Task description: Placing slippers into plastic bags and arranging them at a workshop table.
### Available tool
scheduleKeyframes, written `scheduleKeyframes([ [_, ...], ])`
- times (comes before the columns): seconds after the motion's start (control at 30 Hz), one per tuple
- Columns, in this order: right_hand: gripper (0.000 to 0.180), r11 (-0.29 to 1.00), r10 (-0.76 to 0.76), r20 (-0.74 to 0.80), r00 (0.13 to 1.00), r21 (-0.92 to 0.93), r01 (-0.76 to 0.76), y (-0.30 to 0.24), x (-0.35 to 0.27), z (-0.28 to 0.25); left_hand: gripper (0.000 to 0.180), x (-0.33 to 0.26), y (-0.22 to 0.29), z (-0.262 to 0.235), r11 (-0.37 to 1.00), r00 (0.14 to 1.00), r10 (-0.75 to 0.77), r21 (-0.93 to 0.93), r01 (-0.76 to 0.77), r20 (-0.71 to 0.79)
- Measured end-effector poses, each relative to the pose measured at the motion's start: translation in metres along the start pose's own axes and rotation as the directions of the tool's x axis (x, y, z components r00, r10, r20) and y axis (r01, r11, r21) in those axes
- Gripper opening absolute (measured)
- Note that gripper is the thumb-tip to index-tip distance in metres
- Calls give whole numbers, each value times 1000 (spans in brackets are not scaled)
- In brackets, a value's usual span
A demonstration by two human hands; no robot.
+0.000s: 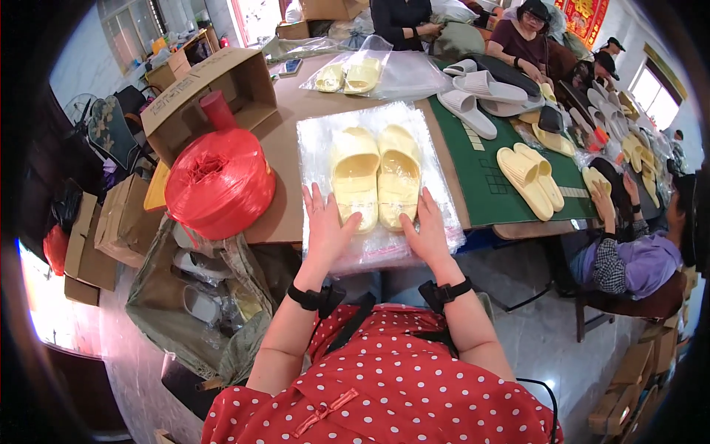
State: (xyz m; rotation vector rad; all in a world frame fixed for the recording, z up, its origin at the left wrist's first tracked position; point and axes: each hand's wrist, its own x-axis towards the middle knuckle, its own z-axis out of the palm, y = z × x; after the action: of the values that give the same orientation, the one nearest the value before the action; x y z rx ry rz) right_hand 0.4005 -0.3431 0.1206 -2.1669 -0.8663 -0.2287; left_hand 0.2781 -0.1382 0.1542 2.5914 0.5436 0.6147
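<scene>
Closest in, lower middle of the frame: the near edge of the clear plastic bag stack (314, 144) pokes out past the front edge of the brown tabletop (291, 177). A woven sack (159, 288) with more footwear in it sits below the table, lower left, close to the left forearm.

Hands next. The left hand (325, 226) and right hand (430, 233) are both open, fingers spread and pointing away, nothing clenched. They flank the pair of pale yellow slides (356, 166) dead centre, thumbs turned in over the near ends and fingers lying on the plastic either side. Honestly can't tell if the slides are inside the top bag or just on it, too much glare.

Sideways room: a strip of brown shows between the stack and the big red twine roll (220, 185) on the left. To the right, the green mat (481, 159) starts just beside the stack, with another yellow pair (521, 174) well apart from the right hand.

Further back, an open cardboard box (177, 96) stands behind the roll, bagged yellow slides (362, 74) lie at upper middle, and grey slides (488, 89) pile up at upper right.
</scene>
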Motion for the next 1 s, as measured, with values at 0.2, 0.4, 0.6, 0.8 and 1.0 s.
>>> scheduleKeyframes([
  [0.2,66,999,3,-15,1000,38,-2,2,1,0,69,3,15,-9,987,990,26,-155,-47,-138],
  [0.4,67,999,-8,-29,1000,49,9,4,1,-3,71,-7,38,-15,253,971,-133,-940,229,200],
  [0.6,67,967,-149,-98,984,-221,124,-22,-4,-31,72,-18,16,3,-219,964,-91,-949,225,249],
  [0.8,75,942,-73,-200,977,309,134,-53,-5,-61,71,-30,13,-15,-352,952,-11,-892,283,306],
  [1.0,67,512,161,127,979,837,-192,-83,-15,-66,69,-42,23,-32,-384,964,-39,-894,230,265],
])
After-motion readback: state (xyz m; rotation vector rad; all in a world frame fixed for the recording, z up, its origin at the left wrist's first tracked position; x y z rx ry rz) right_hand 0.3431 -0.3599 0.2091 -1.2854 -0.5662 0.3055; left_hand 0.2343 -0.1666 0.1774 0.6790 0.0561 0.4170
